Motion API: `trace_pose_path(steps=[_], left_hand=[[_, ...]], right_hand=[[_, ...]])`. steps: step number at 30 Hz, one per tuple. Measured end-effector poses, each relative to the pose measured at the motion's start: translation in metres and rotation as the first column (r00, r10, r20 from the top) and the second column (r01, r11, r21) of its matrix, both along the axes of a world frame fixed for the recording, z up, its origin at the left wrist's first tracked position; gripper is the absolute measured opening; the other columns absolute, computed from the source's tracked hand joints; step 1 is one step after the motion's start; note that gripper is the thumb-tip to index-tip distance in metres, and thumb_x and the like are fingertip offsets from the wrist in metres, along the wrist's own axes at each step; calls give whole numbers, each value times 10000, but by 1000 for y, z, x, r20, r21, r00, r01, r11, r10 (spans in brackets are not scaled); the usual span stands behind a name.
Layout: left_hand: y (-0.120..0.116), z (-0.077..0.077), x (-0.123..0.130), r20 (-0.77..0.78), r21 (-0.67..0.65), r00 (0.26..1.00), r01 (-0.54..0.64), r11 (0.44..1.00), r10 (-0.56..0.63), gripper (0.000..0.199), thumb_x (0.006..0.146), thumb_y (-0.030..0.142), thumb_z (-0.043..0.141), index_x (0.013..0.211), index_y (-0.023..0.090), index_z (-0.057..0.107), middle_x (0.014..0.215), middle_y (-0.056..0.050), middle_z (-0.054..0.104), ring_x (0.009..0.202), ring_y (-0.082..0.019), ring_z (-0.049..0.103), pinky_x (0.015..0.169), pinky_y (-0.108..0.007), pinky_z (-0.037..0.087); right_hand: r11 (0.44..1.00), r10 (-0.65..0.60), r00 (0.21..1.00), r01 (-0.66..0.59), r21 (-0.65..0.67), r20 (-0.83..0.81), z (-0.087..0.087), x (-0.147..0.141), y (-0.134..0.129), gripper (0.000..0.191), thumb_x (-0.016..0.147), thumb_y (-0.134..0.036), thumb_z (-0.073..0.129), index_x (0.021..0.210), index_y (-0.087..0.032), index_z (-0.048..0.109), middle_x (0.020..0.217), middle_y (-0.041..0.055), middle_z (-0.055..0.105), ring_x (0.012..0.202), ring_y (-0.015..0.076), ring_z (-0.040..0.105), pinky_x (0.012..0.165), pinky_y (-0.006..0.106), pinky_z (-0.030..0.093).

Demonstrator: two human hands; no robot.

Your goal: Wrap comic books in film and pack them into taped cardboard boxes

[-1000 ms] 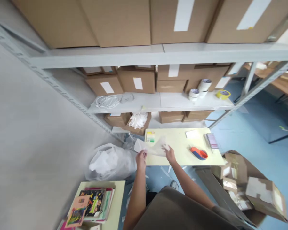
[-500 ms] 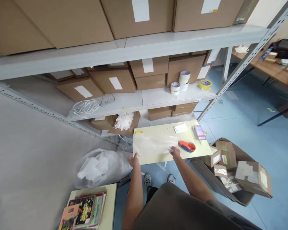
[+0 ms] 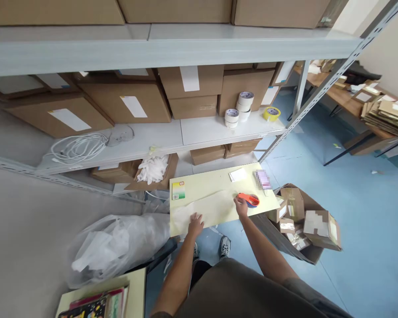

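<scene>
A sheet of translucent white wrapping [image 3: 207, 206] lies across the pale yellow table [image 3: 199, 187]. On its near edge rests my left hand [image 3: 195, 224], fingers spread and pressing it down. My right hand [image 3: 241, 206] is at the left end of the orange and blue tape dispenser [image 3: 253, 200], fingers closed around that end. A small yellow and green card [image 3: 178, 190] lies at the table's far left. White paper slips [image 3: 238, 175] and a blurred purple item [image 3: 262, 179] are toward the right end.
Behind the table, a shelf [image 3: 199, 130] holds cartons, tape rolls [image 3: 231, 118] and a coiled cable [image 3: 81, 148]. A plastic bag [image 3: 119, 243] bulges at the left, above books [image 3: 99, 305]. At the right stands a large box of parcels [image 3: 298, 221].
My left hand has let go of the sheet's corner and lies flat on it. My right hand has left the sheet and taken the dispenser. The sheet has shifted nearer, uncovering the card.
</scene>
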State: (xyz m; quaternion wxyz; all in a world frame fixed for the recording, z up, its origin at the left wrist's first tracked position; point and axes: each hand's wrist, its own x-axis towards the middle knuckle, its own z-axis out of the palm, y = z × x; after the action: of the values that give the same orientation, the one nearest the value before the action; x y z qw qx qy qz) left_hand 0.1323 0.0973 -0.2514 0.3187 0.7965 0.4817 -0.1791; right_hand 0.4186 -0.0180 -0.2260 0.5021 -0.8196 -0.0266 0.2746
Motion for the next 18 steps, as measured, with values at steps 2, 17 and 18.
trace_pose_path(steps=[2,17,18], left_hand=[[-3,-11,-6,-23,-8,999,47,999,-47,634,965,381,581,1580,243,517,1759,-116,265,1623,-394,193,1249,-523,328],[14,-21,65,181,21,983,11,1000,-15,598,866,306,635,1462,258,634,1693,-137,407,1620,-407,200,1225,-608,333],[16,-19,68,187,9,982,1,1000,-2,592,865,302,633,1455,258,640,1697,-135,400,1619,-409,199,1222,-610,339]], right_hand=[[988,80,959,-41,-146,271,-1,28,-22,258,784,-418,703,903,-189,709,1143,171,749,1196,346,638,1039,440,497],[943,231,972,-215,-252,34,-2,99,-32,281,691,-106,741,936,-239,769,1362,103,634,1444,343,432,1199,551,301],[945,226,972,-204,-256,58,0,100,-31,288,697,-108,743,952,-240,767,1383,109,623,1456,353,415,1203,556,296]])
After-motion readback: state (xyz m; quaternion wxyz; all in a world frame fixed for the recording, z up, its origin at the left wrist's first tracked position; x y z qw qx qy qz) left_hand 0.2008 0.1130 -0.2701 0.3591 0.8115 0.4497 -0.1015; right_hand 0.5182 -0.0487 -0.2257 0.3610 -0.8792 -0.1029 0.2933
